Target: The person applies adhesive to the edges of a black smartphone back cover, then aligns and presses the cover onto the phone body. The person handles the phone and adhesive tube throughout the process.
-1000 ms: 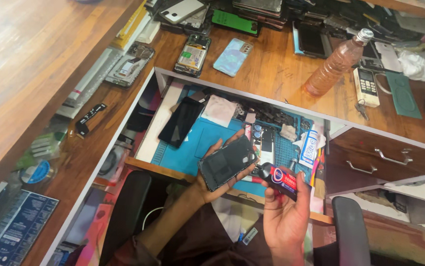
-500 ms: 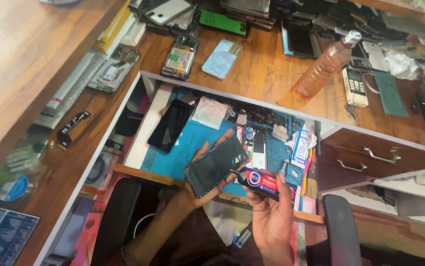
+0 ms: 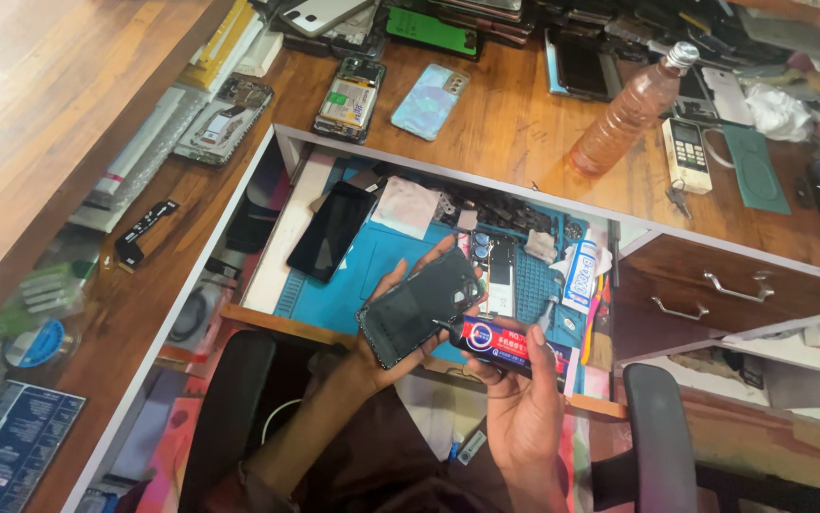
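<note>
- The desk (image 3: 514, 133) is crowded: along its far edge lie stacked phones, an opened phone (image 3: 345, 98) and a pale blue back cover (image 3: 426, 102); toward the right edge a plastic bottle (image 3: 630, 112) of orange liquid stands tilted, and I judge a raised elbow could topple it.
- The open tray (image 3: 310, 185) under the desk's front edge carries a blue mat (image 3: 381, 258), a dark screen panel (image 3: 331, 231) at its left side and loose parts that could catch drips.
- The left hand (image 3: 386, 337) cradles the dark phone frame (image 3: 419, 306) over the tray's near edge, fingers curled around it; a loose hold could tilt it.
- The right hand (image 3: 524, 413) pinches the glue tube (image 3: 500, 342), nozzle touching the frame's edge; too hard a squeeze may smear adhesive.
</note>
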